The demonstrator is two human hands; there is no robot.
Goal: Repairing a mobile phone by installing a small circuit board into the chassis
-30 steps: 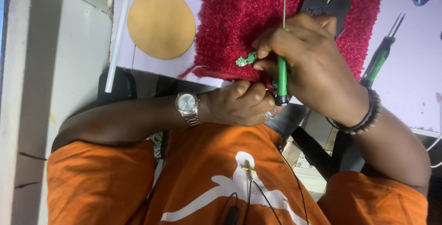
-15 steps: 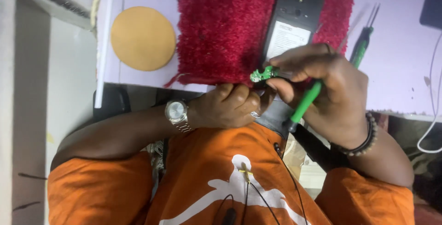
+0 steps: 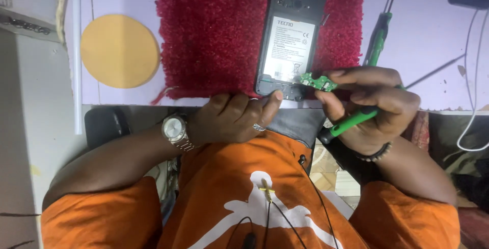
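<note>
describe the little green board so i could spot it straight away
Start at the red shaggy mat on the pale purple table; an opened phone lies on it. At the phone's near end, the right hand pinches a small green circuit board. Unlike the green screwdriver in that hand, it is flat and studded with tiny parts.

White rectangular battery label (image 3: 288, 49) with dark print, inside opened black phone (image 3: 293, 35) on red mat (image 3: 214, 35).

phone repair bench: opened phone (image 3: 293, 35), tweezers (image 3: 379, 30).
</note>
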